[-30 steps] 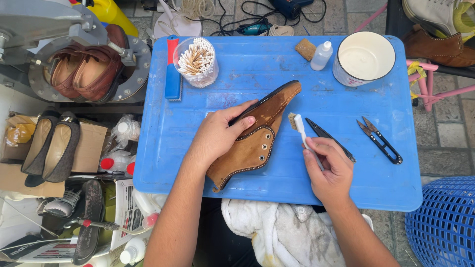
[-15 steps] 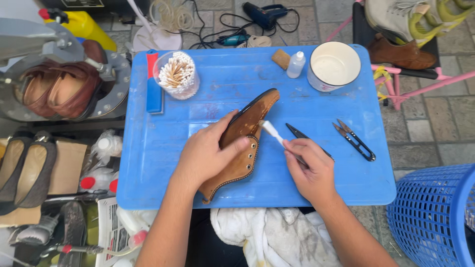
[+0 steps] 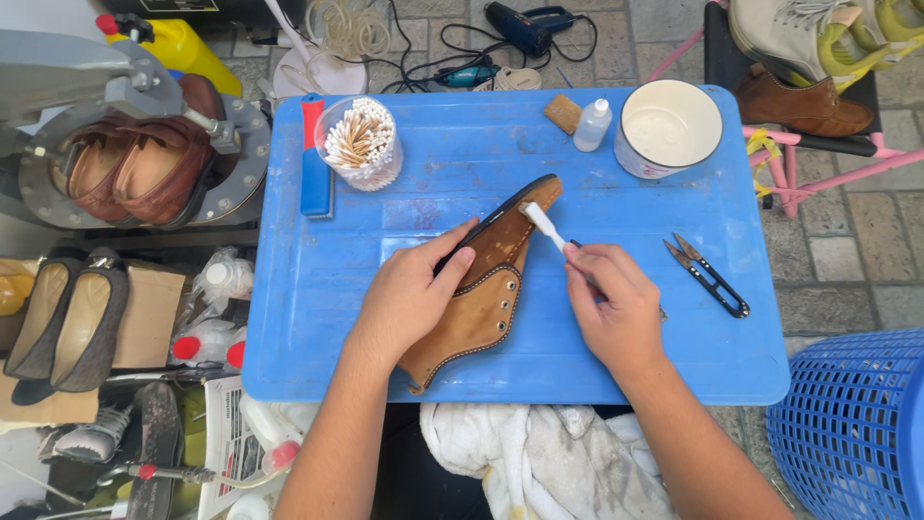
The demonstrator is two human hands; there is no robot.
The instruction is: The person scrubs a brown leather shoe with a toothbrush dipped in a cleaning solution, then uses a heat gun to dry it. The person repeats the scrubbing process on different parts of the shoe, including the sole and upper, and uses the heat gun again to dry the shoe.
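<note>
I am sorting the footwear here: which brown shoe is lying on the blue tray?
The tan suede ankle boot, held by the left hand. The brown loafers sit in the grey machine; another brown shoe rests on the pink stool.

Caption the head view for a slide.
Left hand steadies a brown shoe on a blue tray; right hand holds a white brush to it.
</note>
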